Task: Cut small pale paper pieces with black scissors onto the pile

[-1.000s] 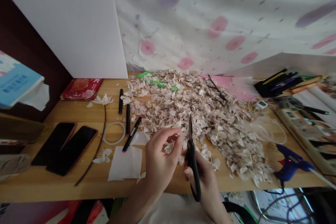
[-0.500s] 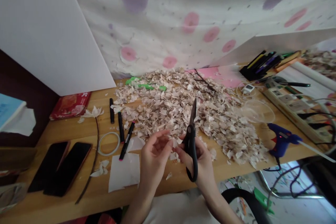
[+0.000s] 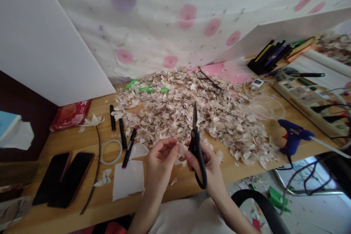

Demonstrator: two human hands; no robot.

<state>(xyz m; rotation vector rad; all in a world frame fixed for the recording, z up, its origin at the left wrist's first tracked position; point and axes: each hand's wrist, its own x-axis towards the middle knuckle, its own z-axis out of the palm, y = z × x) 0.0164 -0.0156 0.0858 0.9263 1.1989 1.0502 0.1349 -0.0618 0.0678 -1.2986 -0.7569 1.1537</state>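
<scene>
Black-handled scissors (image 3: 195, 142) rest in my right hand (image 3: 210, 166), blades closed and pointing away over the pile. My left hand (image 3: 161, 159) pinches a small pale petal (image 3: 181, 149) between thumb and fingertips. The right thumb and fingertips are close to that same petal; whether they touch it I cannot tell. Just beyond both hands spreads a big heap of dry whitish petals (image 3: 175, 109). One loose scrap (image 3: 174, 181) lies on the wooden table (image 3: 161, 208) below my hands.
Left of my hands are white paper (image 3: 128, 181), several black markers (image 3: 129, 148), a tape ring (image 3: 111, 152), a petal flower on a stem (image 3: 95, 168) and two phones (image 3: 71, 179). A blue glue gun (image 3: 293, 137) and a power strip (image 3: 307, 102) are at right.
The view has shifted slightly, so the background sits a little differently. The scissors have tilted a bit to the left in my right hand. My left hand keeps its pinch.
</scene>
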